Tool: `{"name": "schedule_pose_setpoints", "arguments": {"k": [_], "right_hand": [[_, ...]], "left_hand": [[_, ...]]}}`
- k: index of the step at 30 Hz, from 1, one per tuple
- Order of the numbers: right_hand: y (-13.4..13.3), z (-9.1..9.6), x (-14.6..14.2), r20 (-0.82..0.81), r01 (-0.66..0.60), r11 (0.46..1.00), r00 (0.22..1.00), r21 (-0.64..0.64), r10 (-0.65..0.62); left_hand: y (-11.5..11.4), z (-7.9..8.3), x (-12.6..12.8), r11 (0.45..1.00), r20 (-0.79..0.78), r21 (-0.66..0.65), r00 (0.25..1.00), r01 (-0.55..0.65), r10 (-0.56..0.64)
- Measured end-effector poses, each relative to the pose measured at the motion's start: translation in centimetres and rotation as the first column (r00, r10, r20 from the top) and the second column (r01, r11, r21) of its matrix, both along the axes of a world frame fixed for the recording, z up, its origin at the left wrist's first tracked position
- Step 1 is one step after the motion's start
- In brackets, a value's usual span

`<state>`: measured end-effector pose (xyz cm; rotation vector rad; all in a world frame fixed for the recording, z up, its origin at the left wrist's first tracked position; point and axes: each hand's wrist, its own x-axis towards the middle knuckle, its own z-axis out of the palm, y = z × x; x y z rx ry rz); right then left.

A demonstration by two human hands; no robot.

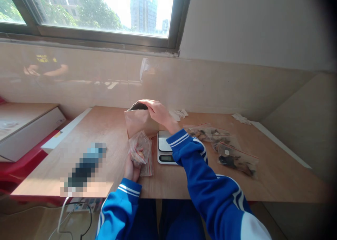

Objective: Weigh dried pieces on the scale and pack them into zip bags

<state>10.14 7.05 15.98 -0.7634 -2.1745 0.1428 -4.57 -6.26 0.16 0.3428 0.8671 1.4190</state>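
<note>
My left hand (pixel 132 166) is closed around a small clear zip bag (pixel 140 149) with brownish pieces inside, held just above the wooden table (pixel 105 127). My right hand (pixel 158 111) reaches over a brown paper bag (pixel 138 122) that stands upright behind it, fingers curled over the bag's open top rim. A small white digital scale (pixel 165 147) sits on the table just right of the zip bag, partly under my right forearm.
Two more clear zip bags (pixel 231 154) with dark contents lie to the right of the scale. Crumpled white scraps (pixel 180 114) lie near the back wall. A blurred-out object (pixel 85 166) lies at the left. A white box (pixel 28 127) sits beyond the table's left edge.
</note>
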Motion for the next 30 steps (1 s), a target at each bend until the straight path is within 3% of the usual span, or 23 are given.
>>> {"name": "schedule_pose_setpoints", "arguments": {"k": [5,9,13,15,18,21,23,26,30], "right_hand": [[-0.9,-0.4,-0.4,-0.063,0.024,1.000,0.998,0.015,-0.023],[-2.8,-0.7,-0.5,-0.240,0.127,0.991,0.964,0.043,-0.113],[-5.8,-2.1,0.0,-0.347,0.092,0.989,0.929,-0.117,-0.127],[-7.4,-3.2,0.5,-0.294,0.005,0.959,0.951,-0.283,-0.091],[-9.5,-4.9,1.0,-0.245,-0.148,0.833,0.969,-0.533,0.016],[-10.5,-6.6,1.3,-0.229,-0.225,0.731,0.969,-0.644,0.096],[-10.6,-7.6,1.4,-0.182,-0.213,0.717,0.976,-0.663,0.122],[-10.5,-8.8,1.6,-0.143,-0.193,0.743,0.981,-0.640,0.132],[-10.5,-9.2,1.6,-0.155,-0.188,0.736,0.981,-0.650,0.114]], "left_hand": [[0.0,0.1,0.2,1.000,0.046,-0.005,0.999,-0.004,0.004],[-0.2,0.2,0.1,1.000,0.056,-0.017,0.998,-0.003,0.004],[-0.5,0.3,-0.2,1.000,0.086,0.011,0.996,-0.006,0.005],[-0.7,0.2,-0.2,0.997,0.098,0.080,0.995,0.018,-0.026],[-0.8,-0.1,0.0,0.982,0.067,0.181,0.996,0.053,-0.066],[-0.7,-0.1,0.3,0.974,0.035,0.220,0.997,0.053,-0.062],[-0.8,-0.1,0.4,0.964,0.037,0.255,0.996,0.072,-0.084],[-0.9,-0.2,0.4,0.949,0.047,0.298,0.992,0.100,-0.119],[-0.7,-0.6,0.4,0.970,0.034,0.238,0.997,0.057,-0.067]]}}
